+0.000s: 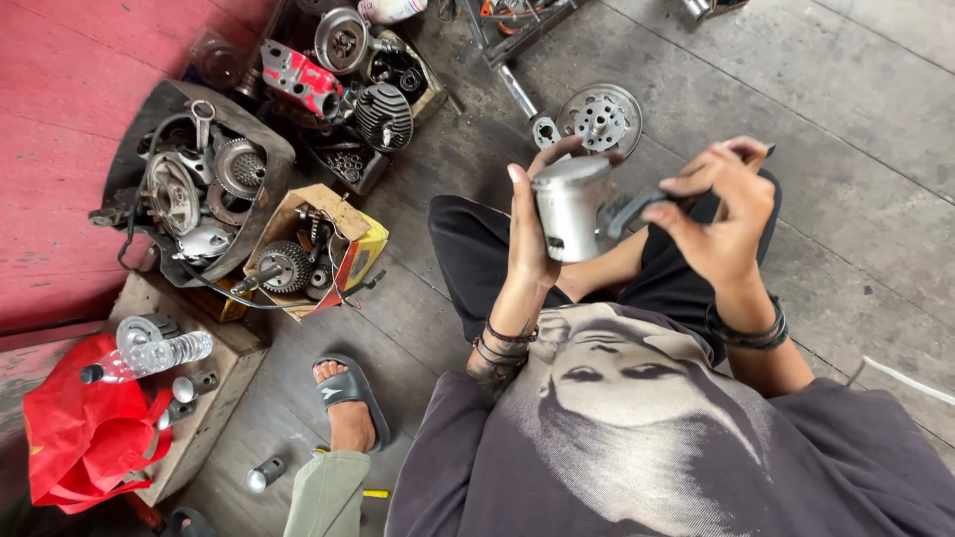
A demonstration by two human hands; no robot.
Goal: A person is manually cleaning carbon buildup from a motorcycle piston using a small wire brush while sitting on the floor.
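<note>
Grey concrete floor fills most of what I see from the head camera, with a red wall on the left. My left hand is raised in front of my chest, its fingers curled round a silver metal piston: the thumb lies along the near side and the fingertips come over the far rim, so the piston stands upright, gripped in the palm. My right hand is just beside it to the right, fingers bent and pressed together round a small dark tool whose tip reaches the piston's side; I cannot tell whether it touches. On the floor beyond the piston lies a round metal hub plate. Off to the left, a dark tub and a cardboard box hold engine parts. A red bag lies further left, with a clear plastic bottle above it.
</note>
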